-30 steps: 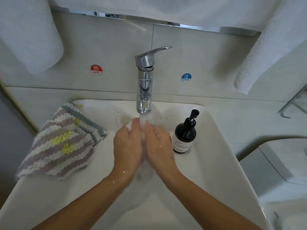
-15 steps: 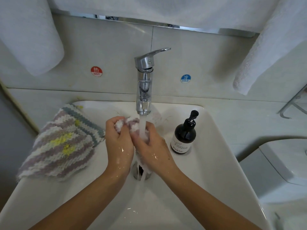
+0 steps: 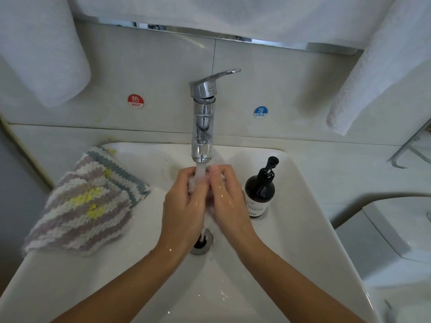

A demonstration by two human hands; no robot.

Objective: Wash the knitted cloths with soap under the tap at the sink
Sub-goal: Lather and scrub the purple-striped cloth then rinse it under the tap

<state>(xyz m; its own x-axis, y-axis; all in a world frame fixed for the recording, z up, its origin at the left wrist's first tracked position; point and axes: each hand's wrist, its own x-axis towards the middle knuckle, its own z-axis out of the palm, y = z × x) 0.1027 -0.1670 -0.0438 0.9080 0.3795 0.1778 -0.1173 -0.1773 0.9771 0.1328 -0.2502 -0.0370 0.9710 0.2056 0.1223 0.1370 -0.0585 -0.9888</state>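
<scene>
Under the tap (image 3: 202,117), hands (image 3: 205,197) mostly hide a white cloth (image 3: 192,183).

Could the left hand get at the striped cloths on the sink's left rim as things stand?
Probably yes, once freed: nothing lies between the left hand and the striped cloths, but it now grips a white cloth under the tap.

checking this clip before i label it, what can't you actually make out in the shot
- Head view: the cloth under the tap is mostly covered by the left hand and right hand; its pattern cannot be told.
- Soap bottle label: partly behind the right hand, its print too small to read.
- Drain: half hidden by the left wrist.
- Striped cloths: stacked, so their count is unclear.
</scene>
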